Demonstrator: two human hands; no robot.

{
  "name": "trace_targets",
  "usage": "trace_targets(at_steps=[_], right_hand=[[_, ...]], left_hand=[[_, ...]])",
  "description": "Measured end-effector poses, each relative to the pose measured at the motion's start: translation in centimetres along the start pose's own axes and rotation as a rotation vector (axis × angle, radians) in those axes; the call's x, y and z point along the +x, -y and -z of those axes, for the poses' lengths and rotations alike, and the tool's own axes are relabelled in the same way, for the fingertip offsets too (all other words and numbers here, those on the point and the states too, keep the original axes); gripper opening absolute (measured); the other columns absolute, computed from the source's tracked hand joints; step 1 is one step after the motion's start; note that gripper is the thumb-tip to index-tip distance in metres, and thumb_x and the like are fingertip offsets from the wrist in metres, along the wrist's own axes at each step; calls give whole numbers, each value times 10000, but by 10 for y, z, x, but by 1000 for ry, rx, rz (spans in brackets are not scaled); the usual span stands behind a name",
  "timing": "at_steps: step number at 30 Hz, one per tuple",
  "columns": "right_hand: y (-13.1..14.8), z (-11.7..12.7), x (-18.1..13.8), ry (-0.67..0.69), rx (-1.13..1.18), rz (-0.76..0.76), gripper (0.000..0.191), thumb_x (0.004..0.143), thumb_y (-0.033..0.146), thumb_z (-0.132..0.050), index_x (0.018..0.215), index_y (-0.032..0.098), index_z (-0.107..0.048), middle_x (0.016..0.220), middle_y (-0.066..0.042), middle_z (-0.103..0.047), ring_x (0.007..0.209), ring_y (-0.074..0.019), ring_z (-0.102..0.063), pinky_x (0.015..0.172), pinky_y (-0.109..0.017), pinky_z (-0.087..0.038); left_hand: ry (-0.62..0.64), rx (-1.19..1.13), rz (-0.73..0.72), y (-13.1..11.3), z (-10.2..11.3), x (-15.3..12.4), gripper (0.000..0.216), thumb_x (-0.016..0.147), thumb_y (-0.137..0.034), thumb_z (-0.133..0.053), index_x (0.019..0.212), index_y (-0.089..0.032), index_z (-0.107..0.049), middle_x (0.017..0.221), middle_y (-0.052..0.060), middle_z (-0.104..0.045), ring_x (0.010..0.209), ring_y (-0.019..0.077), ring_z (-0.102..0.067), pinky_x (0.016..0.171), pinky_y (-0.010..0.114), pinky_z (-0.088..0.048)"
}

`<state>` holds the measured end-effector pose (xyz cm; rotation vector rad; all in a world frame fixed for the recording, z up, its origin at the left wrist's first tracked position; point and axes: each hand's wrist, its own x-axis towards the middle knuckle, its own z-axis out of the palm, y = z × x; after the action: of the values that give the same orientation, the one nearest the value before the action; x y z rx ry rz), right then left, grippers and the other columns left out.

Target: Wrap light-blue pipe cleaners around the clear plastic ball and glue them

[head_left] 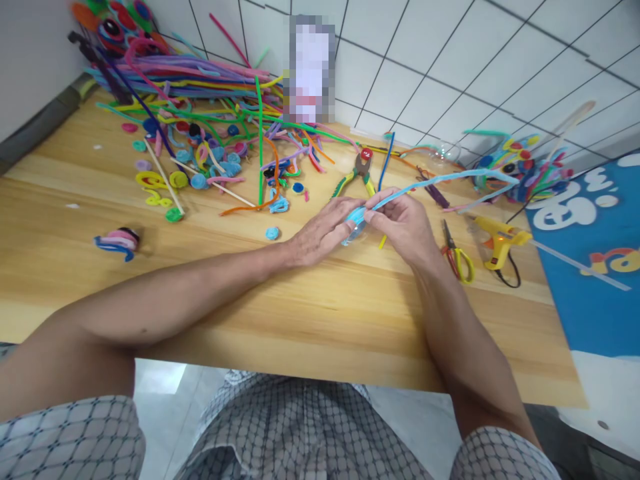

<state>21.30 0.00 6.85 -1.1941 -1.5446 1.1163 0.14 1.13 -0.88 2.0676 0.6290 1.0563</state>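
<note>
A light blue pipe cleaner [450,176] stretches from my fingers toward the right and bends back near its far end. My left hand [325,230] pinches the gathered light blue strands at their left end, where something clear shows just below. Close beside it, my right hand [403,223] is closed on the same pipe cleaner, thumb against the fingers. What lies under the fingertips is partly hidden. Just behind my hands are pliers [345,185] with green and yellow handles. A small light blue coil [272,233] rests left of my left hand.
Bundled pipe cleaners [200,77] and small coiled pieces cover the back left. Scissors [456,257] and a yellow glue gun [500,241] lie to the right. A blurred-out phone-like object [311,70] leans on the tiled wall. A finished-looking small piece [119,241] sits at left.
</note>
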Motion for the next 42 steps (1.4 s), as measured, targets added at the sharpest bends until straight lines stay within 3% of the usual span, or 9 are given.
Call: trace_targets(at_steps=[8, 19, 24, 33, 42], right_hand=[[2, -1, -1, -9, 41, -14, 371, 681, 406, -1042, 867, 251, -761, 816, 23, -714, 781, -165, -650, 746, -323, -567], [-6, 9, 5, -11, 126, -230, 425, 624, 442, -1052, 844, 216, -766, 704, 29, -674, 641, -117, -548, 597, -281, -431], [-7, 6, 5, -25, 110, -223, 437, 623, 475, -1054, 832, 231, -757, 693, 32, -673, 639, -127, -548, 596, -288, -442], [-5, 3, 3, -24, 116, -204, 432, 635, 486, -1042, 815, 232, -744, 687, 38, -646, 639, -122, -515, 627, -296, -432], [-13, -1, 2, -21, 85, -173, 354, 699, 466, -961, 817, 234, -721, 696, 40, -632, 650, -127, -511, 655, -305, -451]], left_hand=[[3, 28, -3, 1, 1, 3, 547, 1184, -566, -409, 1574, -226, -588, 1580, 150, -682, 1523, 298, -603, 1338, 530, -484], [-52, 38, 4, 2, -1, 0, 455, 1098, -381, -551, 1509, -190, -592, 1517, 156, -681, 1471, 283, -618, 1294, 487, -515], [-55, -23, 56, -1, -1, 0, 472, 1059, -372, -623, 1504, -218, -593, 1516, 143, -679, 1409, 294, -652, 1248, 479, -546], [-35, -71, 141, -9, -1, 0, 491, 1031, -354, -626, 1489, -195, -546, 1449, 151, -680, 1213, 253, -713, 1018, 413, -624], [-64, -118, 148, -12, -2, 0, 461, 999, -347, -660, 1429, -216, -558, 1402, 112, -695, 1287, 246, -700, 1098, 406, -612]])
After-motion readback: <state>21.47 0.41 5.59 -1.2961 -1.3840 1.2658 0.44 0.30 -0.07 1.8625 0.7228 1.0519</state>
